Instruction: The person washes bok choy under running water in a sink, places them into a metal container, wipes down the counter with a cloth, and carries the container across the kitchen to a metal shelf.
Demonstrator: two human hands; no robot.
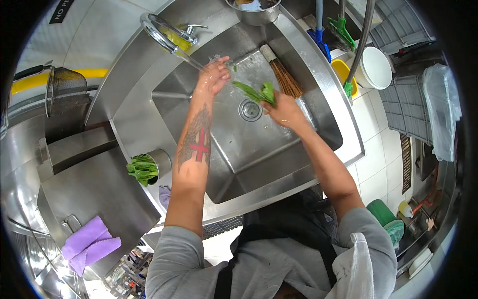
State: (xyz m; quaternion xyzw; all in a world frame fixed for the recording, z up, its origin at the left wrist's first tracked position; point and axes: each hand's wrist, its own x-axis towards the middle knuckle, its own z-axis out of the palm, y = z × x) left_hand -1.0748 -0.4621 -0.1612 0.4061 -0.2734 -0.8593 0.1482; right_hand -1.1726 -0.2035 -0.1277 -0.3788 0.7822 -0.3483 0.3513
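Water runs from a curved chrome faucet onto my left hand, which is open over the sink with its fingers apart and nothing held. My right hand is closed around the stems of some green leaves, above the steel sink near its round drain. Beyond the right hand, a bundled stick brush leans inside the sink's far right part. A metal container of green leaves lies tilted on the left ledge.
A metal pot stands at the sink's back edge. Purple cloth lies on the left steel surface, below a mesh strainer. At right are a white bucket, a yellow container, cleaning tool handles and grey crates.
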